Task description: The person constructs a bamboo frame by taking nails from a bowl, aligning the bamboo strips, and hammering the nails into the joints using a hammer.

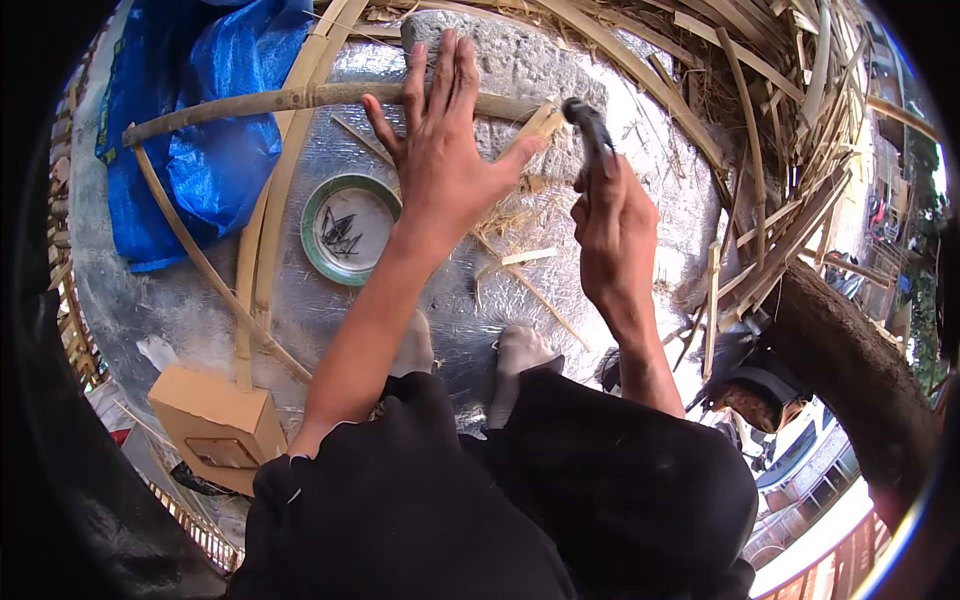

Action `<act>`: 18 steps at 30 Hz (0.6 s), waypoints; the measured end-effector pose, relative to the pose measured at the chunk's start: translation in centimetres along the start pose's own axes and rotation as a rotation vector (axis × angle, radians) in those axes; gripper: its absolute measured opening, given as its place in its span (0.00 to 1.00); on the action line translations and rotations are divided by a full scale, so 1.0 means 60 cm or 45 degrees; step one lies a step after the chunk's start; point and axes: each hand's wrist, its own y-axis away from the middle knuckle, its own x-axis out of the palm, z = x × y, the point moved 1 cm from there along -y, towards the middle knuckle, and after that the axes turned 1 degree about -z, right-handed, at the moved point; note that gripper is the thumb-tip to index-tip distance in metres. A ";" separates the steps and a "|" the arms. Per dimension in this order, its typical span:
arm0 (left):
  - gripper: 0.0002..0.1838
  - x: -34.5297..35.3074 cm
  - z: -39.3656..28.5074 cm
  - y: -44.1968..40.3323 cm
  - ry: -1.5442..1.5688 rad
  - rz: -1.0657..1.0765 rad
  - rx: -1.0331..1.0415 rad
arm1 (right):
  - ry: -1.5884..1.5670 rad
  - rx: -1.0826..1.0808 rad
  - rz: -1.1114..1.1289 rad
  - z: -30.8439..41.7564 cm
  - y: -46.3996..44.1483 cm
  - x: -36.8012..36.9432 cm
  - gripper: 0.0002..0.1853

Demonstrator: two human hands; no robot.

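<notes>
My left hand (445,165) lies flat with fingers spread across a bamboo pole (230,108). Its thumb reaches to a short pale bamboo piece (544,122) at the pole's right end. Under that end sits a rough grey stone block (510,50). My right hand (614,225) is closed around a hammer (594,132), whose dark head is right beside the pale piece; whether they touch I cannot tell. Left of my left forearm is a green-rimmed bowl (311,240) with several nails (341,236) in it.
A blue tarp (215,165) lies at the upper left, with long bamboo strips (283,190) beside it. A cardboard box (215,412) stands at lower left. Split bamboo (790,110) is heaped at right, near a thick log (850,350). My feet (522,350) rest on the silvery sheet (460,320).
</notes>
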 end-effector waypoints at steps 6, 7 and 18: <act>0.62 -0.007 -0.004 0.003 -0.013 0.032 -0.024 | -0.321 0.097 0.073 0.015 -0.007 -0.005 0.29; 0.62 -0.005 -0.004 0.003 -0.005 0.028 -0.030 | -0.366 0.275 0.186 0.023 -0.020 -0.011 0.28; 0.62 -0.003 0.001 0.001 0.002 0.013 -0.024 | -0.322 0.280 0.204 0.042 -0.025 -0.042 0.27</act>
